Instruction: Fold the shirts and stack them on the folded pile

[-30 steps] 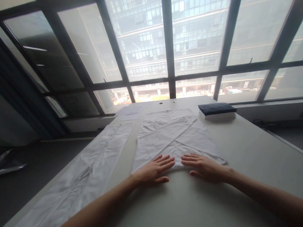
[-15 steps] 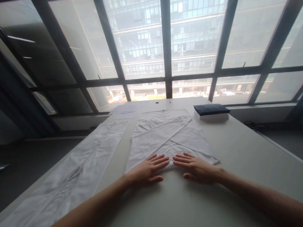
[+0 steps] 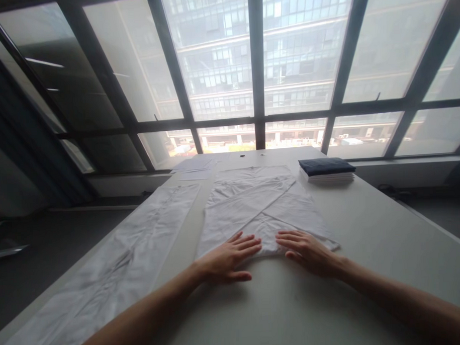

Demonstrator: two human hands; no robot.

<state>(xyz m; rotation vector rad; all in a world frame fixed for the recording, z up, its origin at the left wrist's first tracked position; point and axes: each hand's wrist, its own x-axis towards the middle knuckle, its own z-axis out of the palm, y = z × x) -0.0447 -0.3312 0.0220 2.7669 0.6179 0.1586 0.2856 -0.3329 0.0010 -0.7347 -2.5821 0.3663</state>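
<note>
A white garment (image 3: 249, 197), looking like a shirt with its sleeves folded across it, lies spread on the pale table (image 3: 272, 312). Its near edge is under my fingers. My left hand (image 3: 233, 258) rests flat on the near left part, fingers stretched out and thumb apart, lying on the table side. On the near right part lies my right hand (image 3: 308, 250), palm down with fingers extended and its thumb partly tucked below. Neither hand grips the cloth. Slight wrinkles run over the far part of the garment.
Another long white cloth (image 3: 120, 262) lies along the table's left side. At the far right sits a folded stack with a dark blue piece (image 3: 326, 166) on top of white ones. White sheets (image 3: 194, 166) lie at the far left. Tall windows (image 3: 214, 57) stand beyond the table.
My right hand has shifted slightly right, widening the gap between the hands. The left hand stays nearly in place on the garment. The whole view has moved a little.
</note>
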